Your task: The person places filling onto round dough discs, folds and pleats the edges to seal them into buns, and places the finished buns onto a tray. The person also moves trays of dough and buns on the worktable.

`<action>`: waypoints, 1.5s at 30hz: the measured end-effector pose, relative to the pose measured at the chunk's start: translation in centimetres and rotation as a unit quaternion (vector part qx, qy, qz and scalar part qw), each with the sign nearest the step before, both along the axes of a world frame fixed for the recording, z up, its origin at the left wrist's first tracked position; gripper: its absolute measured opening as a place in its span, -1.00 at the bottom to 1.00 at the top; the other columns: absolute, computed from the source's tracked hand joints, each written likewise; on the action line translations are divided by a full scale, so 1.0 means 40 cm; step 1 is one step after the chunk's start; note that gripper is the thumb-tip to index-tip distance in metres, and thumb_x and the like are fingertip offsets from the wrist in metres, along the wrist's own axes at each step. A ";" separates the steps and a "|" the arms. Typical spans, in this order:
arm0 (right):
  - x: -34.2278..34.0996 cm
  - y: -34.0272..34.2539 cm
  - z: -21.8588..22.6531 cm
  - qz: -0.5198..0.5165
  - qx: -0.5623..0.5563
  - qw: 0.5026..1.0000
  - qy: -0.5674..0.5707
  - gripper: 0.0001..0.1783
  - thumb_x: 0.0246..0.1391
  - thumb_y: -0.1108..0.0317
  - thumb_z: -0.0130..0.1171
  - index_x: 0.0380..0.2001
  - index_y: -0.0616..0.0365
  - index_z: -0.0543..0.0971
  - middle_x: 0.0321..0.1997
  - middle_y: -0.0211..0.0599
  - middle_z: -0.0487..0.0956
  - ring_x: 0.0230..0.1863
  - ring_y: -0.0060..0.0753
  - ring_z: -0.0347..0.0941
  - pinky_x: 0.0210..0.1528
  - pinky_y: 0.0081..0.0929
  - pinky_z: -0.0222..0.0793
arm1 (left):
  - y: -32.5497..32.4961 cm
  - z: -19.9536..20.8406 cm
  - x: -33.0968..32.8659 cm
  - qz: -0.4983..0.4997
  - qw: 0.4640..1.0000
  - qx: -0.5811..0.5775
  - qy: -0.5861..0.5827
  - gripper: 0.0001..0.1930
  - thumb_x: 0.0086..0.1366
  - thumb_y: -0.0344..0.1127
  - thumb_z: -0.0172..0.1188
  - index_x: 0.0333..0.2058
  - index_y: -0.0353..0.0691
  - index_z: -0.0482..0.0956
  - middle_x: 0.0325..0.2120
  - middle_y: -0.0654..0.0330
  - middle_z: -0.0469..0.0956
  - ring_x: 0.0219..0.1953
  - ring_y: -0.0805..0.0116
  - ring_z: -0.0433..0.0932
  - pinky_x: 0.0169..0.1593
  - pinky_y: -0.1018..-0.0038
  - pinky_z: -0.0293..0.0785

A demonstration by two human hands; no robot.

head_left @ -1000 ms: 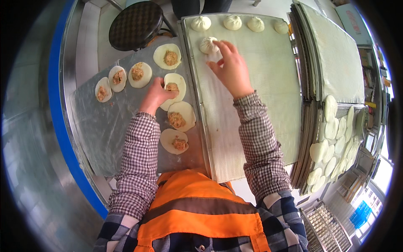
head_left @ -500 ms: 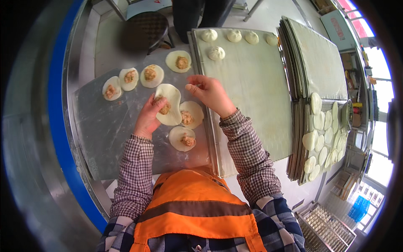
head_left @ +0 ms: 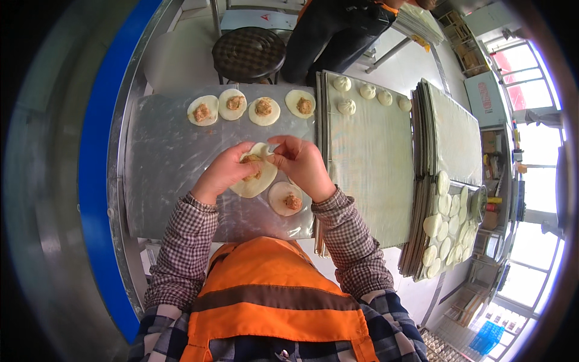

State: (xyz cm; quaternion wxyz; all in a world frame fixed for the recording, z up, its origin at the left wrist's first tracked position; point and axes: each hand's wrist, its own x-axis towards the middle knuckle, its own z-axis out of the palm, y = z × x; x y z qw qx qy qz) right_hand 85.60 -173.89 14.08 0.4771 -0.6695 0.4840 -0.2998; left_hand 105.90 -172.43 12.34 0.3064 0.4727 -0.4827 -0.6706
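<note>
A round dough wrapper [head_left: 258, 184] with a lump of meat filling [head_left: 251, 161] is held up over the metal table. My left hand [head_left: 224, 173] cups it from the left, thumb over the filling. At its upper right rim, the fingers of my right hand [head_left: 303, 168] pinch the dough, where a small fold shows. Close by on the table lies another filled wrapper [head_left: 282, 194]; a further one is almost wholly hidden under my right hand. Along the far edge rest several more, among them a filled wrapper [head_left: 264, 111] and a filled wrapper [head_left: 300, 104].
Right of the metal table [head_left: 163, 181] is a lined tray [head_left: 380, 175] with several pleated buns [head_left: 346, 107] at its far end. Stacked trays [head_left: 449, 130] stand beyond, with plain dough rounds [head_left: 443, 223] on the nearer stack. A stool [head_left: 249, 53] and a person [head_left: 338, 36] are across the table.
My right hand has come down and left onto the wrapper's rim and now pinches it. The view has shifted, and the person across the table shows more fully.
</note>
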 end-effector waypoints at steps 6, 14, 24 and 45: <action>0.038 0.043 0.021 0.030 -0.158 0.984 0.073 -0.73 -0.02 0.55 0.25 -0.17 0.27 0.57 -0.42 -0.20 0.58 -0.45 -0.29 0.53 -0.37 -0.46 0.45 | 0.004 0.024 0.038 -0.095 0.992 -0.015 -0.081 -0.65 0.22 -0.41 0.21 -0.02 -0.33 0.49 -0.25 0.17 0.60 -0.21 0.46 0.56 -0.11 0.51 0.48; 0.047 0.051 0.035 0.071 -0.149 0.982 0.088 -0.78 -0.05 0.48 0.23 -0.26 0.23 0.56 -0.37 -0.08 0.55 -0.36 0.01 0.49 -0.31 -0.23 0.42 | 0.002 0.010 0.053 -0.105 0.993 0.013 -0.052 -0.65 0.18 -0.41 0.20 -0.03 -0.33 0.50 -0.21 0.14 0.60 -0.18 0.45 0.55 -0.09 0.53 0.47; 0.014 0.050 0.003 0.055 -0.142 0.986 0.066 -0.71 -0.06 0.46 0.23 -0.20 0.23 0.55 -0.36 -0.07 0.56 -0.35 0.07 0.49 -0.32 -0.21 0.41 | -0.015 -0.022 0.042 -0.140 0.990 0.027 -0.004 -0.63 0.25 -0.38 0.19 0.03 -0.33 0.49 -0.14 0.16 0.58 -0.10 0.42 0.54 -0.02 0.50 0.46; -0.045 0.053 -0.034 -0.037 -0.040 0.998 0.041 -0.86 0.00 0.47 0.24 -0.33 0.25 0.57 -0.47 -0.12 0.54 -0.48 -0.15 0.49 -0.38 -0.36 0.42 | 0.004 -0.033 -0.004 -0.045 0.983 0.122 0.126 -0.57 0.19 -0.43 0.26 0.04 -0.38 0.46 -0.10 0.10 0.57 -0.05 0.34 0.55 0.03 0.44 0.47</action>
